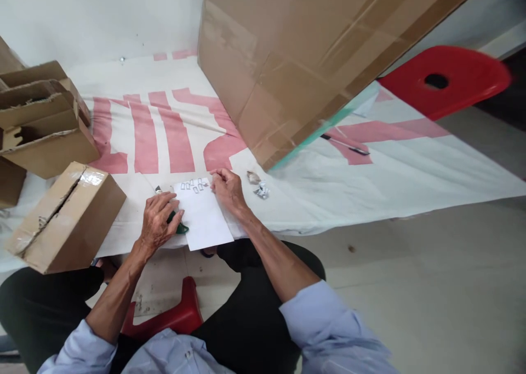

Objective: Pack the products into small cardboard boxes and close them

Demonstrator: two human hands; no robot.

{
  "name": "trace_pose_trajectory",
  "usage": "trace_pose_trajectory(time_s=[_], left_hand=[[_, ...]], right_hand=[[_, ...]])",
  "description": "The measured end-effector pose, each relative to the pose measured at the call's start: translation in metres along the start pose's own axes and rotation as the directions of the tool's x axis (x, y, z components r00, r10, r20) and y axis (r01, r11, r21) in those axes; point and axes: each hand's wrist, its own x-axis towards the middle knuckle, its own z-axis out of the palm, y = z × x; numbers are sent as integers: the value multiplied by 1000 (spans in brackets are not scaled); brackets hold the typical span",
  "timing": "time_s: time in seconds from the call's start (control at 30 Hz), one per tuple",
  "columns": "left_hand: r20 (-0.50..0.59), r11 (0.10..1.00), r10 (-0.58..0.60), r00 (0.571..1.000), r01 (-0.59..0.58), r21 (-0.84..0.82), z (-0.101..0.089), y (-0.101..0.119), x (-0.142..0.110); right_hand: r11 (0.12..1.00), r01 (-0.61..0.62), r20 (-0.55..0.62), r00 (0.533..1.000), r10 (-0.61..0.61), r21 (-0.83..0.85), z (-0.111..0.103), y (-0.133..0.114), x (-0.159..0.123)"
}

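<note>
A plain white wall (131, 12) rises behind the table, whose white cloth (312, 204) carries faded red markings (143, 136). The floor (390, 270) is pale and smooth, with a small brown spot (351, 248). One red stool (187, 308) stands below the table's front edge; a red chair (460, 84) sits beyond its far right side.

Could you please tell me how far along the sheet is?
Small rectangles already mark the top of the white sheet. The right hand is at its upper right edge, the left hand over a green object; their grips are unclear. The lower part is blank, so more may be left.
</note>
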Motion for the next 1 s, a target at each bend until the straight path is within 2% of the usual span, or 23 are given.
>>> trace_pose_trajectory(time_s=[0.07, 0.13, 0.23, 0.33, 0.53, 0.63, 0.77, 0.87, 1.0], left_hand=[[-45, 999, -31, 998, 31, 8, -2, 1, -3], [-61, 999, -31, 998, 32, 5, -3, 1, -6], [5, 1000, 15, 1000, -15, -4, -2, 2, -6], [98, 998, 57, 994, -56, -11, 0, 3, -5], [103, 993, 116, 988, -115, -12, 1, 5, -2], [121, 993, 115, 986, -114, -13, 0, 6, 0], [173, 997, 73, 982, -71, -20, -2, 7, 3], [200, 999, 52, 978, -49, -23, -3, 8, 3], [185, 998, 48, 982, -42, -37, -2, 7, 2]], right_hand=[[1000, 1, -5, 1000, -1, -1, -2, 1, 3], [992, 68, 10, 998, -68, -103, -5, 1, 5], [931, 209, 130, 975, -178, -299, -9, 2, 5], [867, 313, 258, 940, -224, -389, -11, 1, 3], [809, 333, 294, 933, -208, -485, -10, -2, 3], [847, 291, 246, 949, -196, -445, -10, -1, 5], [959, 127, 141, 986, -93, -255, -11, 0, 10], [996, 14, 149, 989, 0, -89, -15, -2, 13], [999, -30, 178, 984, 26, 19, -20, -11, 14]])
